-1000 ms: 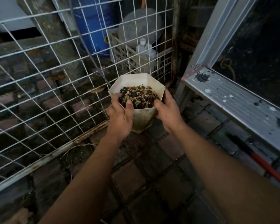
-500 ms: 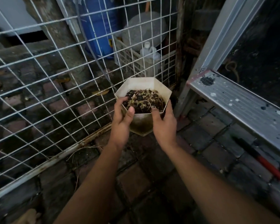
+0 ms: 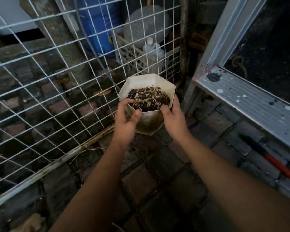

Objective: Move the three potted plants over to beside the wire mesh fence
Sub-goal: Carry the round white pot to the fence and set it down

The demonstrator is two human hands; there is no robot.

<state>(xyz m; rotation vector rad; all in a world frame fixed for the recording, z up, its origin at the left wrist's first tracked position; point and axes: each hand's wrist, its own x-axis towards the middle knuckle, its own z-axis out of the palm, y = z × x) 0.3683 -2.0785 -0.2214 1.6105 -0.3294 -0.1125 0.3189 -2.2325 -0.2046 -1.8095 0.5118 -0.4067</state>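
Pot [image 3: 147,114] of soil at frame centre has sunk lower toward the brick floor [image 3: 141,181] beside the fence [image 3: 57,81]; left hand [image 3: 126,121] and right hand [image 3: 173,119] clasp its sides, so set-down looks close.

Both arms outstretched; left hand [image 3: 126,121], right hand [image 3: 173,119] cupped inward, thumbs up.

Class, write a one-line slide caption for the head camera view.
Both hands, left and right, hold a white faceted pot of soil and dry stems above brick paving beside a wire mesh fence.
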